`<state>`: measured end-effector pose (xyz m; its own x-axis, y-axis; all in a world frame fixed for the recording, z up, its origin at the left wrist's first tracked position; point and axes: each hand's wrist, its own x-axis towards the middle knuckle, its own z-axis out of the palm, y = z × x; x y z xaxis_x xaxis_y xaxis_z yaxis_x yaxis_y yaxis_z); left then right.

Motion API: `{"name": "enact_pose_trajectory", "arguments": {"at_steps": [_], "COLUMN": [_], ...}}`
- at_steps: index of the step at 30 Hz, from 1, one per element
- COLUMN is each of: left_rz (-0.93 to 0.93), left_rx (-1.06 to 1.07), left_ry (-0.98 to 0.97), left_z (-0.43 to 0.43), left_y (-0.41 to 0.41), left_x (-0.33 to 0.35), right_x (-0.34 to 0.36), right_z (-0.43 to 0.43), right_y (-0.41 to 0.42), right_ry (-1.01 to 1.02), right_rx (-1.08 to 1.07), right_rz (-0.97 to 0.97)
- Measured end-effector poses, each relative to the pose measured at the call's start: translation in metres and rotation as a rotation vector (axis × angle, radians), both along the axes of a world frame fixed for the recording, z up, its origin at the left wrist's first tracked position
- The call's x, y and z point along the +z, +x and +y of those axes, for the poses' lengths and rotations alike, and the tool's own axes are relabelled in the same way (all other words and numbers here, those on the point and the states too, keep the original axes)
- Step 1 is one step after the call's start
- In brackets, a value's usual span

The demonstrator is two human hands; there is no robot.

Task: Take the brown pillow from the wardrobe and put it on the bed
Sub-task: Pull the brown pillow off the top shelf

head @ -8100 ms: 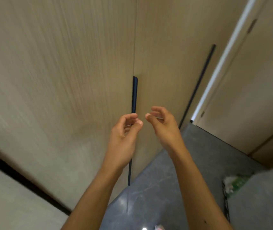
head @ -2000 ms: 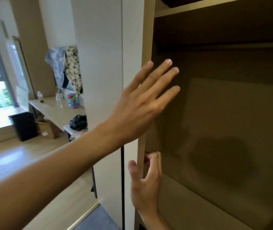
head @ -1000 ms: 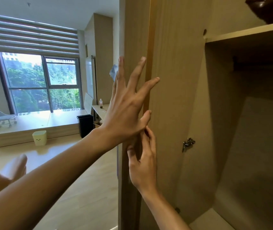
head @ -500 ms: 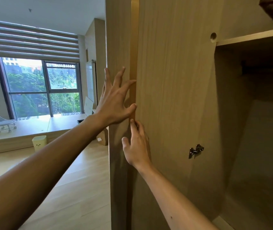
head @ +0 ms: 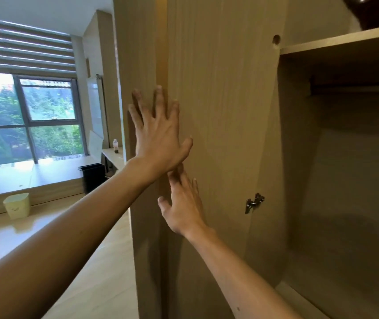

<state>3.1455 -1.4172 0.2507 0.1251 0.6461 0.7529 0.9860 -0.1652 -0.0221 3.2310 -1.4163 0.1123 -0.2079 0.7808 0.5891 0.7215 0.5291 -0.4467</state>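
Note:
The wardrobe stands open, its door [head: 218,134] swung out to the left on a metal hinge [head: 254,203]. A dark brown pillow [head: 377,12] shows only as a corner on the top shelf [head: 340,41], upper right. My left hand [head: 158,134] lies flat with fingers spread on the door's free edge. Just below it, my right hand [head: 182,203] also rests flat on the door's inner face. Neither hand holds anything. The bed is out of view.
The wardrobe's lower compartment [head: 345,180] is dark with nothing seen inside. Left of the door, the room has a wooden floor, a window [head: 27,120], a black bin [head: 91,178], a pale green bin [head: 17,204] and a desk with a bottle [head: 115,146].
The door has swung further open to the left under both hands. My left hand slid from the door's edge onto its inner face, and my view shifted slightly right.

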Motion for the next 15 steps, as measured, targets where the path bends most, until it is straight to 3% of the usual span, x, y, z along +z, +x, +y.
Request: {"name": "enact_pose_trajectory", "arguments": {"at_steps": [9,15], "left_rz": [-0.121,-0.200], "left_rx": [-0.381,-0.577], "left_ry": [0.011,0.012], "left_z": [-0.008,-0.018], "left_y": [0.101,0.190], "left_x": [0.041,0.083], "right_x": [0.096,0.177], "right_z": [-0.024,-0.075], "right_y": [0.161,0.268], "right_ry": [-0.003,0.243], "right_rx": [-0.260,-0.438], "right_rz": [0.066,0.084]}}
